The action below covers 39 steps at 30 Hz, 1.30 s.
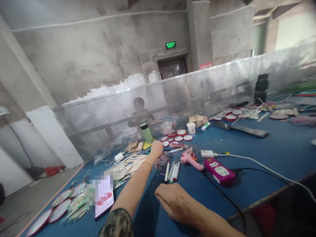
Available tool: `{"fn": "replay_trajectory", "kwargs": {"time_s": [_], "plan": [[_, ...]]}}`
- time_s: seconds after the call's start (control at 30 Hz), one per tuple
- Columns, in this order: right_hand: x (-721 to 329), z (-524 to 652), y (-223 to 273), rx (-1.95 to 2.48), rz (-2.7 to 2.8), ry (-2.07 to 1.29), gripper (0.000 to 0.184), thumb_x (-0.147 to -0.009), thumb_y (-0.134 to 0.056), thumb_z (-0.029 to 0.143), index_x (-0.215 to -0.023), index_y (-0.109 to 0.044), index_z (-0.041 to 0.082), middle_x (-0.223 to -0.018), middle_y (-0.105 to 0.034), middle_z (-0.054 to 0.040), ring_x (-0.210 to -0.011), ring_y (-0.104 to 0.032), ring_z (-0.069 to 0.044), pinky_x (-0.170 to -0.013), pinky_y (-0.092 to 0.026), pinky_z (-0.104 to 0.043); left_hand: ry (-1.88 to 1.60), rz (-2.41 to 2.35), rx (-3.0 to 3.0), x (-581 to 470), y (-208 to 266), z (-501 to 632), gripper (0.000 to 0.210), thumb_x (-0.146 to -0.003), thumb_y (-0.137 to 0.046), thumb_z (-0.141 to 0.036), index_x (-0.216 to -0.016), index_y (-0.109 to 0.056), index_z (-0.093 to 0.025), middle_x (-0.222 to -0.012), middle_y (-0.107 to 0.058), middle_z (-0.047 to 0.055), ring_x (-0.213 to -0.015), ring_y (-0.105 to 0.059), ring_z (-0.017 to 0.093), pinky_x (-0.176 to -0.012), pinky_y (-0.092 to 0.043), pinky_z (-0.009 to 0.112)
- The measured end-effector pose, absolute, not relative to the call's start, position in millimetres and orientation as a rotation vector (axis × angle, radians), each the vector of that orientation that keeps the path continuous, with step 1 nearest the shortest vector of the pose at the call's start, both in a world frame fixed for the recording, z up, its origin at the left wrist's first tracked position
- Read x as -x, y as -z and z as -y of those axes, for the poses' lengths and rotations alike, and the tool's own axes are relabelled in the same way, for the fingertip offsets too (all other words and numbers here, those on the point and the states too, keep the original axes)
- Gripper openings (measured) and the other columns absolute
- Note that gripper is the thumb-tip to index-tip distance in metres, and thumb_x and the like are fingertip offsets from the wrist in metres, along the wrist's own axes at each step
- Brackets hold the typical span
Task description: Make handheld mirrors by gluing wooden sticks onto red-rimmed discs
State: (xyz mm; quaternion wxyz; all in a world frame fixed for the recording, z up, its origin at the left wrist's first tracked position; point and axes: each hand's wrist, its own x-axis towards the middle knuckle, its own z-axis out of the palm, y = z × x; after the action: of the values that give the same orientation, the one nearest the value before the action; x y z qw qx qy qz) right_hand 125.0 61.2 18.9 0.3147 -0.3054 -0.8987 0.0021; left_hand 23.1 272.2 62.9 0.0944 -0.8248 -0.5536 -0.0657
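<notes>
Grey wall (98, 59), green "EXIT" sign (170, 45), markers (173, 173) near both hands (157, 149) (172, 199)

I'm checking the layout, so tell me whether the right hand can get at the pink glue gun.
Probably yes: the pink glue gun lies ahead and right of the right hand, bare blue table between, the markers left of that path. Whether the curled hand is empty is hidden.
</notes>
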Motion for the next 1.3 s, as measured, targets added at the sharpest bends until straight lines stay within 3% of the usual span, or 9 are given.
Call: {"fn": "replay_trajectory", "kwargs": {"time_s": [0.13, 0.37, 0.57, 0.73, 0.9, 1.0, 1.1, 1.23, 1.3], "plan": [[-128.2, -61.3, -22.0, 0.824, 2.348, 0.026, 0.010, -0.089, -0.049, 0.010, -0.086, -0.054, 0.018, -0.079, -0.064, -0.0016, -0.065, -0.056, -0.013, -0.055, -0.028, -0.026, 0.180, 1.605, 2.435, -41.5, -51.0, -294.4, 0.029, -0.085, -0.046, -0.008, -0.095, -0.073, -0.007, -0.106, -0.069, 0.023, -0.110, -0.060, 0.029, -0.095, -0.042, 0.038], [-130.0, -60.9, -29.1, 0.844, 2.358, 0.011, 0.009, -0.090, -0.049, 0.012, -0.085, -0.054, 0.018, -0.079, -0.064, -0.0015, -0.065, -0.057, -0.013, -0.053, -0.028, -0.026, 0.301, 1.616, 2.418, -48.1, -46.5, -309.9, 0.029, -0.085, -0.043, -0.004, -0.092, -0.070, -0.010, -0.103, -0.070, 0.019, -0.106, -0.060, 0.026, -0.092, -0.041, 0.037], [-133.3, -60.7, -31.1, 0.885, 2.317, -0.042, 0.010, -0.091, -0.049, 0.012, -0.085, -0.056, 0.017, -0.079, -0.065, -0.0025, -0.066, -0.060, -0.014, -0.056, -0.033, -0.025, 0.518, 1.665, 2.379, -48.8, -81.3, -292.6, 0.019, -0.088, -0.045, -0.013, -0.096, -0.062, -0.013, -0.091, -0.068, 0.009, -0.082, -0.061, 0.017, -0.074, -0.045, 0.028], [-133.9, -68.9, -25.0, 0.867, 2.112, -0.172, 0.015, -0.091, -0.045, 0.015, -0.085, -0.059, 0.018, -0.078, -0.067, -0.0031, -0.069, -0.062, -0.014, -0.062, -0.039, -0.023, 0.649, 1.496, 2.430, -20.9, -111.8, -225.7, 0.013, -0.090, -0.046, -0.016, -0.097, -0.056, -0.016, -0.090, -0.064, 0.004, -0.082, -0.059, 0.015, -0.076, -0.045, 0.026], [-132.9, -82.0, -28.2, 0.966, 1.628, -0.639, 0.019, -0.091, -0.044, 0.025, -0.078, -0.056, 0.019, -0.063, -0.064, -0.0023, -0.055, -0.058, -0.013, -0.055, -0.043, -0.023, 0.620, 0.950, 2.383, 22.0, -108.1, -129.5, 0.018, -0.093, -0.040, -0.013, -0.097, -0.056, -0.017, -0.094, -0.062, 0.008, -0.088, -0.059, 0.021, -0.078, -0.048, 0.032], [-131.3, -82.2, -36.5, 0.976, 1.368, -1.054, 0.033, -0.095, -0.036, 0.043, -0.078, -0.052, 0.019, -0.059, -0.060, 0.0016, -0.033, -0.042, -0.007, -0.034, -0.031, -0.020, 0.516, 0.757, 2.333, 34.1, -94.2, -86.3, 0.018, -0.092, -0.041, -0.011, -0.096, -0.057, -0.017, -0.095, -0.063, 0.009, -0.090, -0.060, 0.023, -0.081, -0.049, 0.036], [-127.5, -81.4, -45.7, 0.903, 1.347, -1.232, 0.026, -0.089, -0.047, 0.043, -0.087, -0.054, 0.018, -0.050, -0.052, 0.0071, -0.030, -0.037, -0.007, -0.029, -0.028, -0.018, 0.521, 0.557, 2.350, 38.1, -81.2, -68.3, 0.018, -0.092, -0.043, -0.011, -0.097, -0.059, -0.018, -0.095, -0.064, 0.009, -0.094, -0.061, 0.023, -0.087, -0.049, 0.038], [-122.5, -94.9, -67.4, 0.911, 1.344, -1.132, 0.018, -0.083, -0.051, 0.029, -0.095, -0.055, 0.017, -0.046, -0.047, 0.0095, -0.030, -0.037, -0.008, -0.030, -0.029, -0.018, 0.990, 0.711, 2.361, 44.3, -77.2, -76.4, 0.022, -0.094, -0.042, -0.017, -0.107, -0.060, -0.019, -0.118, -0.062, 0.013, -0.116, -0.056, 0.026, -0.097, -0.046, 0.044], [-118.0, -106.6, -81.2, 0.956, 1.357, -0.974, 0.018, -0.085, -0.047, 0.024, -0.098, -0.055, 0.016, -0.046, -0.044, 0.0100, -0.032, -0.036, -0.007, -0.031, -0.030, -0.018, 1.413, 1.058, 2.371, 49.9, -79.0, -85.2, 0.025, -0.094, -0.045, -0.029, -0.111, -0.058, -0.018, -0.121, -0.061, 0.015, -0.110, -0.059, 0.027, -0.092, -0.050, 0.045]]}}
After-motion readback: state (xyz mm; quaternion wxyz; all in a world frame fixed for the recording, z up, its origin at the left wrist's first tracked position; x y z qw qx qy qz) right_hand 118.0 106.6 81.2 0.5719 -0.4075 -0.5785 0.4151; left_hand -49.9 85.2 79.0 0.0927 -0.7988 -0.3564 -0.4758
